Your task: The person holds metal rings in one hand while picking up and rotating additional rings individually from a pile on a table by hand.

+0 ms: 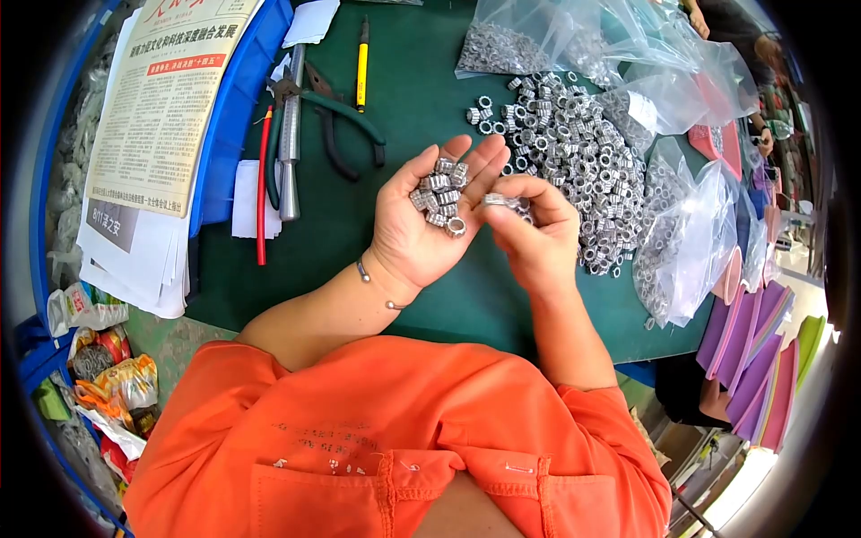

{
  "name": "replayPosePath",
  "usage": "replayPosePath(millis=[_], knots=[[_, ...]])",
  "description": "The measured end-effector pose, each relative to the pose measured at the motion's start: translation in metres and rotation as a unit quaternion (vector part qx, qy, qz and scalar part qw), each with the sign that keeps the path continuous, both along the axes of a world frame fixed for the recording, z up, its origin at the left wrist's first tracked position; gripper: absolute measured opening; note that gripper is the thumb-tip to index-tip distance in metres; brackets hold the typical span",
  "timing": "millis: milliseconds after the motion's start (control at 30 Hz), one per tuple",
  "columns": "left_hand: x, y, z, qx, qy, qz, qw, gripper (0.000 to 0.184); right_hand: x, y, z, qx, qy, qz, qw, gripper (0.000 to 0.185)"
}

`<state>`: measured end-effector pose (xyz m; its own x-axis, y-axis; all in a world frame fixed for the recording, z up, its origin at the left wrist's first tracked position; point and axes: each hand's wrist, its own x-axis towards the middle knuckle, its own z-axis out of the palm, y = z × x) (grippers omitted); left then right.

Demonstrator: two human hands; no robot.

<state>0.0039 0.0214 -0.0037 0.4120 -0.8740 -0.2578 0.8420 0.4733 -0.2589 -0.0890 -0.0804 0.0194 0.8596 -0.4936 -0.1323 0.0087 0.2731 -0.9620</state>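
Palm up over the green table, my left hand is cupped under a small heap of silver metal rings with ribbed outsides. Just to its right, my right hand has thumb and fingers closed on one or more of the same metal rings; the fingers partly hide them. Beyond my right hand spreads a large loose pile of metal rings.
Clear plastic bags of rings border the pile. Pliers, a metal rod, a red pencil and a yellow marker lie left. A newspaper rests by a blue bin. Another person's hand shows top right.
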Motion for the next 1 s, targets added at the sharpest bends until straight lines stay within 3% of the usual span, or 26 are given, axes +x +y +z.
replayPosePath(millis=[33, 67, 133, 200, 233, 267, 467, 533, 600, 667, 733, 767, 800, 833, 867, 933, 1000], knots=[[0.000, 0.000, 0.001, 0.001, 0.011, -0.002, 1.000, 0.025, 0.000, -0.008, 0.000, 0.191, -0.057, 0.035, 0.979, 0.015], [0.000, 0.000, 0.001, 0.001, 0.011, 0.000, 1.000, 0.025, 0.003, -0.007, 0.002, 0.272, -0.123, 0.016, 0.954, 0.013], [0.000, 0.000, 0.001, -0.004, 0.011, -0.006, 1.000, 0.026, 0.006, -0.011, 0.007, 0.267, -0.105, 0.012, 0.958, 0.013], [-0.002, 0.001, 0.000, 0.000, -0.012, -0.012, 1.000, 0.027, 0.008, -0.006, 0.011, 0.003, 0.041, 0.001, 0.999, 0.015], [-0.002, 0.001, 0.000, 0.004, -0.035, -0.019, 0.999, 0.028, 0.015, -0.004, 0.010, -0.240, 0.030, 0.017, 0.970, 0.020], [-0.002, 0.001, 0.000, 0.004, -0.035, -0.019, 0.999, 0.028, 0.019, -0.003, 0.011, -0.399, 0.005, 0.032, 0.916, 0.026], [-0.002, 0.000, 0.001, -0.002, -0.044, -0.017, 0.999, 0.032, 0.017, -0.004, -0.001, -0.454, -0.024, -0.019, 0.891, 0.021], [-0.002, 0.000, 0.001, -0.002, -0.043, -0.017, 0.999, 0.032, 0.016, -0.007, -0.004, -0.395, -0.053, -0.035, 0.916, 0.016], [-0.002, 0.000, 0.002, -0.002, -0.044, -0.018, 0.999, 0.032, 0.004, -0.007, 0.006, -0.017, 0.036, -0.021, 0.999, 0.012], [-0.003, 0.000, 0.005, -0.001, -0.025, -0.020, 0.999, 0.034, 0.005, -0.017, 0.008, 0.243, -0.083, 0.008, 0.966, 0.012], [-0.002, 0.000, 0.005, 0.001, -0.029, -0.023, 0.999, 0.035, 0.007, -0.016, 0.011, 0.244, -0.110, 0.027, 0.963, 0.013], [-0.003, 0.000, 0.005, 0.003, -0.033, -0.027, 0.999, 0.036, 0.008, -0.012, 0.012, 0.058, -0.032, 0.024, 0.998, 0.013], [-0.003, 0.000, 0.005, 0.003, -0.033, -0.029, 0.999, 0.036, 0.010, -0.009, 0.011, -0.131, 0.047, 0.018, 0.990, 0.014], [-0.004, -0.001, 0.004, 0.000, -0.052, -0.031, 0.998, 0.036, 0.014, -0.007, 0.007, -0.336, 0.012, 0.017, 0.942, 0.017], [-0.004, -0.001, 0.003, -0.002, -0.071, -0.031, 0.997, 0.037, 0.016, -0.003, 0.007, -0.376, 0.059, 0.016, 0.925, 0.019], [-0.003, 0.000, 0.003, 0.002, -0.087, -0.028, 0.996, 0.037, 0.017, -0.004, 0.002, -0.427, 0.023, 0.034, 0.903, 0.020], [-0.002, 0.000, 0.004, 0.002, -0.052, -0.020, 0.998, 0.035, 0.014, -0.003, -0.005, -0.404, 0.017, 0.022, 0.914, 0.020]])
